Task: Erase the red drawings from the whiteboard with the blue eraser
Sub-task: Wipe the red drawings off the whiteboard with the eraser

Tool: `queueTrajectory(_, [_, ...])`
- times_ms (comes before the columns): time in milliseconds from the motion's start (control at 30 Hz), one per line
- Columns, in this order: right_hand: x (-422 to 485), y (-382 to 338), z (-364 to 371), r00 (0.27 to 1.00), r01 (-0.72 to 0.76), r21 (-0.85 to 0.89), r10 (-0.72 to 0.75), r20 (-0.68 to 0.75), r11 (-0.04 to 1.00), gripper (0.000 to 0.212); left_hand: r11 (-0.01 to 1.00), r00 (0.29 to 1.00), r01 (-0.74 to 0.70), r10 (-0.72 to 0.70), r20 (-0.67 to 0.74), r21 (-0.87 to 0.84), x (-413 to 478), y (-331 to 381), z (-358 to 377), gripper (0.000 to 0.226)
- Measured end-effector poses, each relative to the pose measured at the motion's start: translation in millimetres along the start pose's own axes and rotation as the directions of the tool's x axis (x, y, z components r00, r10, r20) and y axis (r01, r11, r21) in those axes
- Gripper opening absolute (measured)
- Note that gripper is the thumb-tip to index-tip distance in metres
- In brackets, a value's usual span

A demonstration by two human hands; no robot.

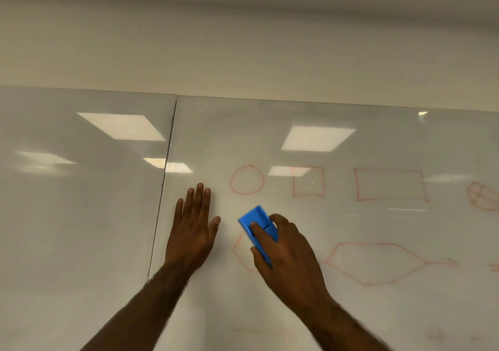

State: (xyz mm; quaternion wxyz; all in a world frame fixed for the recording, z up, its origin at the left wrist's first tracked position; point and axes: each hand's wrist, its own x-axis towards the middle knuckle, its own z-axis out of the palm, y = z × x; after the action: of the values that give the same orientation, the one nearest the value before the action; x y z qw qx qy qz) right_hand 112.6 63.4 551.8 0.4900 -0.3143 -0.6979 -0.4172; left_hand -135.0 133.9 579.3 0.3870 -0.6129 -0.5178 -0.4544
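Flat against the whiteboard point(351, 140), the left hand point(193, 232) lies spread wide with nothing in it, just right of the panel seam point(166, 178). Right of that hand, the right hand point(286, 253) grips the blue eraser point(255, 222), pressed on the board over a partly hidden red outline point(239, 253). Above the eraser sits a red circle point(247, 179); further right a red square point(308, 181), a red rectangle point(390, 184) and, lower, a red hexagon point(378, 263).
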Motion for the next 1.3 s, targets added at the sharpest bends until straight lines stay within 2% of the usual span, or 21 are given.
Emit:
queueTrajectory(200, [50, 30, 26, 0.994, 0.109, -0.081, -0.111, -0.022, 0.991, 0.046, 0.999, 0.998, 0.000, 0.002, -0.063, 0.035, -2, -2, 14, 0.068])
queueTrajectory(400, [47, 34, 65, 0.979, 0.204, -0.052, -0.203, 0.022, 0.978, 0.036, 1.000, 0.996, 0.018, -0.017, -0.083, 0.016, -3, -4, 20, 0.067])
queueTrajectory(567, [52, 30, 82, 0.951, 0.310, -0.071, -0.310, 0.009, 0.948, 0.039, 1.000, 0.995, 0.014, -0.015, -0.095, -0.002, -3, -4, 21, 0.066])
queueTrajectory(667, [95, 33, 78, 0.949, 0.302, -0.100, -0.309, -0.068, 0.948, 0.036, 1.000, 0.995, 0.004, -0.003, -0.100, 0.011, -4, -5, 21, 0.066])
queueTrajectory(767, [148, 42, 64, 0.964, 0.224, -0.097, -0.235, -0.125, 0.970, 0.035, 1.000, 0.995, 0.009, -0.007, -0.097, 0.013, -3, -6, 22, 0.067])
queueTrajectory(900, [166, 49, 60, 0.987, 0.121, -0.044, -0.125, -0.102, 0.992, 0.038, 1.000, 0.996, 0.021, -0.020, -0.088, 0.006, -1, -7, 22, 0.068])
queueTrajectory(1100, [109, 38, 66, 0.942, 0.334, -0.036, -0.333, 0.037, 0.942, 0.040, 1.000, 0.997, 0.013, -0.012, -0.081, 0.016, -3, -7, 21, 0.068])
queueTrajectory(1167, [117, 48, 62, 0.960, 0.282, -0.033, -0.282, 0.000, 0.959, 0.038, 1.000, 0.997, 0.019, -0.018, -0.079, 0.011, -5, -6, 22, 0.068])
queueTrajectory(1233, [135, 56, 57, 0.986, 0.142, -0.019, -0.143, -0.089, 0.990, 0.037, 1.000, 0.997, 0.018, -0.017, -0.080, 0.009, -5, -7, 22, 0.068])
queueTrajectory(1300, [153, 60, 54, 0.993, 0.006, -0.036, -0.010, -0.115, 0.999, 0.041, 1.000, 0.996, 0.013, -0.012, -0.088, 0.010, -4, -7, 22, 0.068])
